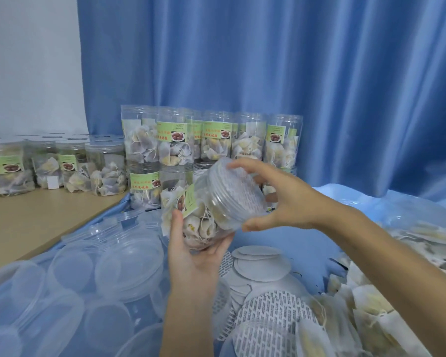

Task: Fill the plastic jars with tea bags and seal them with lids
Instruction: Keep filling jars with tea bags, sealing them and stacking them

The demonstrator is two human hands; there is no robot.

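A clear plastic jar (195, 222) stuffed with tea bags is held tilted at mid-frame, mouth toward me. My left hand (191, 253) grips its body from below, thumb up its left side. My right hand (281, 197) curls round the clear lid (232, 194) on the jar's mouth, fingers over the top and thumb under it. A green label shows on the jar's side. Loose tea bags (371, 318) are heaped at the lower right.
Filled, labelled jars (209, 140) are stacked in two tiers by the blue curtain; more lidded jars (54, 166) stand on the wooden top at left. Clear lids (88, 276) cover the blue sheet at lower left. Round seal liners (268, 292) lie below the hands.
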